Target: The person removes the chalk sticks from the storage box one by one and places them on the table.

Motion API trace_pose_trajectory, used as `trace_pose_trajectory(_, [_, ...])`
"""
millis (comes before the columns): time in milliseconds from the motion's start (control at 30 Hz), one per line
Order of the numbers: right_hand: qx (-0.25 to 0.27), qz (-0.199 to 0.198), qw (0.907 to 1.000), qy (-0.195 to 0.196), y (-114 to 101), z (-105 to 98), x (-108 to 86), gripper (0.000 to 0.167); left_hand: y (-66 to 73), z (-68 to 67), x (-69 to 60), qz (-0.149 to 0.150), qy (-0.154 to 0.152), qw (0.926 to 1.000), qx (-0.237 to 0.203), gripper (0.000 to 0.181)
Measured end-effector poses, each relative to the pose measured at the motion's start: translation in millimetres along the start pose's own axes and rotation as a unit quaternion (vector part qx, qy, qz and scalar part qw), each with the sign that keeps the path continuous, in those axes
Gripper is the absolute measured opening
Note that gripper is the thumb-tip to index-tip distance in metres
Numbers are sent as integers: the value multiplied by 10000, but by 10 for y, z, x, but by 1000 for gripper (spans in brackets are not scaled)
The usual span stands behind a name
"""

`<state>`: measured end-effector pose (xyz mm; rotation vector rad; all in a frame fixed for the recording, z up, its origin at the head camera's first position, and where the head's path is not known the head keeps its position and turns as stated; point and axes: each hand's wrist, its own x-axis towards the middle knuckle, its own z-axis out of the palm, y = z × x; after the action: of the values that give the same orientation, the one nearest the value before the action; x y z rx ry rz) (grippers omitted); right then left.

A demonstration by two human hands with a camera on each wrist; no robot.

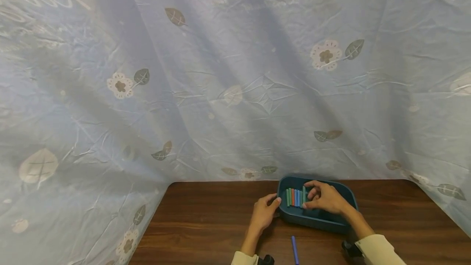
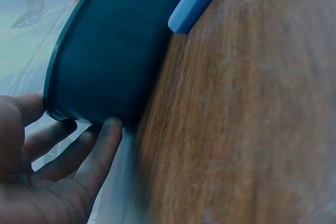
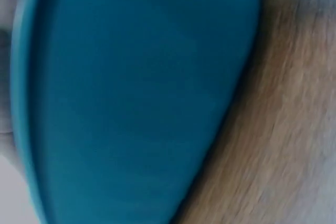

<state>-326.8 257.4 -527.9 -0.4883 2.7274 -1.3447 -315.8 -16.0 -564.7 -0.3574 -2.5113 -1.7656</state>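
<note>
My left hand (image 1: 263,215) holds the left end of a dark teal tray (image 1: 312,221). In the left wrist view its thumb is at the rim and its fingertips touch the outer wall. Over the tray, my right hand (image 1: 325,199) pinches a slim green stick (image 1: 303,196) between thumb and finger, near its two ends. Beside it in the tray, several slim sticks (image 1: 292,196), green, red-orange and blue, lie side by side in a row. The right wrist view shows the tray's outer wall (image 3: 136,98) but not the right hand's fingers.
A single blue-violet stick (image 1: 294,250) lies on the brown wooden table (image 1: 198,220), in front of the tray; its rounded end (image 2: 184,22) shows in the left wrist view. A pale patterned cloth (image 1: 235,134) hangs behind the table and along its sides.
</note>
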Motion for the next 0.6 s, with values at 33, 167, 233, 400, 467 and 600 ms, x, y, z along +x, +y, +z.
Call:
trace_pose_trajectory(33, [4, -60, 10000, -15, -28, 1, -6, 81, -6, 0, 2, 17, -1, 10000, -18, 38])
trace_pose_trajectory(167, [-3, -265, 9996, -83, -138, 14, -38, 82, -22, -3, 3, 35, -28, 9999, -91, 38])
trace_pose_trajectory(233, [-10, -309, 9995, -116, -189, 20, -58, 82, -24, -4, 1, 37, -46, 9999, -135, 38])
trace_pose_trajectory(400, [-137, -413, 9989, -157, -291, 39, -118, 79, -23, -6, -7, 20, -74, 9998, -177, 38])
trace_pose_trajectory(467, [-231, -518, 9983, -144, -319, 48, -144, 78, -21, -6, -5, 26, -59, 9999, -154, 38])
trace_pose_trajectory(600, [-313, -691, 9971, -112, -360, 71, -203, 77, -10, -7, -5, 47, 6, 10000, -5, 37])
